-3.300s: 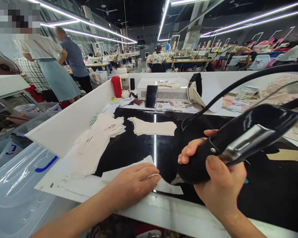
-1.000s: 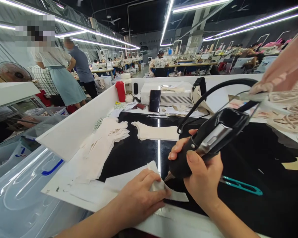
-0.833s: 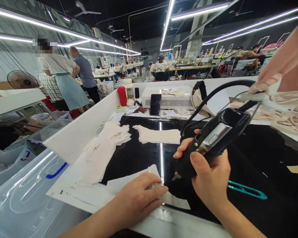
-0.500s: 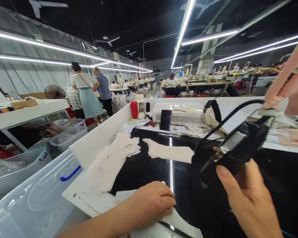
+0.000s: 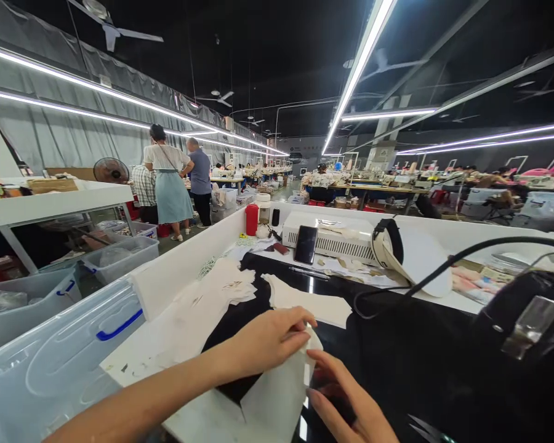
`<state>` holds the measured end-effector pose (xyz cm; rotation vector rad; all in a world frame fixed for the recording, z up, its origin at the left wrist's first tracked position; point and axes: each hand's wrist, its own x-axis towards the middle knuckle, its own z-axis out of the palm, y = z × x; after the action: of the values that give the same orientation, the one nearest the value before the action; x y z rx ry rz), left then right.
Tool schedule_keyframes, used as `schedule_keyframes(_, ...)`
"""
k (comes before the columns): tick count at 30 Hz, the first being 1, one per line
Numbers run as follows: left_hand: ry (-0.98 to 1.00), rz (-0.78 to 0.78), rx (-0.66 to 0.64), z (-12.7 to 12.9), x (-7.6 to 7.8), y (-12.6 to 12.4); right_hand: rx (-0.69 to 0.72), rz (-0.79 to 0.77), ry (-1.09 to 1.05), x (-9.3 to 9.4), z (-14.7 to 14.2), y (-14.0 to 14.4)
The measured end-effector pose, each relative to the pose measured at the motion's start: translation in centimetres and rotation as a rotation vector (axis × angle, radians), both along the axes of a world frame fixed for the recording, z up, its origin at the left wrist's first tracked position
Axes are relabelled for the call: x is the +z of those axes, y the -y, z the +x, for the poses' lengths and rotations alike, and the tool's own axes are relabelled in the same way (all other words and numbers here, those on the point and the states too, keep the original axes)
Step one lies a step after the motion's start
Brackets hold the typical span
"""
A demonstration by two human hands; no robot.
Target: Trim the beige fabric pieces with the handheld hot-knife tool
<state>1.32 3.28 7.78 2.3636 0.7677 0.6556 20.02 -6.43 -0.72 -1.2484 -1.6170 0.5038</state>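
My left hand [image 5: 277, 337] reaches in from the lower left, its thumb and fingers closed at the far edge of a white sheet-like piece [image 5: 274, 394]. The piece is partly raised over the shiny black tabletop [image 5: 397, 363]. My right hand [image 5: 351, 400] is at the sheet's right edge, thumb and forefinger apart; its other fingers are partly hidden. Just beyond lies a small stack of pale cut pieces [image 5: 314, 301]. A larger pale pile [image 5: 189, 307] covers the table's left side. A black corded tool [image 5: 526, 314] with a shiny metal part stands at the right.
Small metal snips [image 5: 425, 427] lie near the front edge. Along the back are a phone [image 5: 306, 245], a white vented box [image 5: 337, 237], a red container [image 5: 252, 220] and a white visor [image 5: 392, 246]. A lidded plastic bin [image 5: 74, 363] stands left. Two people [image 5: 168, 178] stand beyond.
My right hand has let go of the black corded tool, which now stands farther right, and has come over to the white sheet. My left hand has moved slightly away from me, raising the sheet's edge.
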Motion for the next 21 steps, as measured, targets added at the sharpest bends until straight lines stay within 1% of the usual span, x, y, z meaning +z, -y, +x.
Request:
schedule_keyframes(1,0.039,-0.032,0.011,0.1,0.6,-0.3,0.013,-0.057,-0.063,0.0,-0.7,-0.6)
schedule_keyframes(3,0.105,-0.049,0.043,0.2,1.4,-1.3,0.075,-0.135,-0.130,0.2,-1.7,-1.9)
schedule_keyframes(5,0.152,-0.036,0.089,0.2,1.8,-2.7,0.107,-0.163,-0.141,0.8,-1.8,-3.3)
schedule_keyframes(7,0.184,-0.027,0.142,0.2,2.0,-4.5,0.054,-0.146,-0.122,1.6,-1.0,-5.0)
schedule_keyframes(10,0.210,-0.026,0.231,0.4,1.7,-7.3,-0.095,-0.097,-0.088,2.8,1.5,-7.8)
schedule_keyframes(12,0.214,-0.029,0.290,0.7,1.2,-9.1,-0.162,-0.093,-0.087,3.1,3.4,-9.5)
schedule_keyframes(15,0.195,-0.031,0.363,1.6,-0.1,-11.3,-0.254,-0.103,-0.064,3.1,5.8,-11.8)
schedule_keyframes(19,0.134,-0.028,0.406,2.6,-2.3,-13.2,-0.380,-0.103,-0.001,2.4,7.8,-14.2)
schedule_keyframes(21,0.091,-0.023,0.413,2.9,-3.4,-13.7,-0.406,-0.099,0.046,2.0,8.3,-15.2)
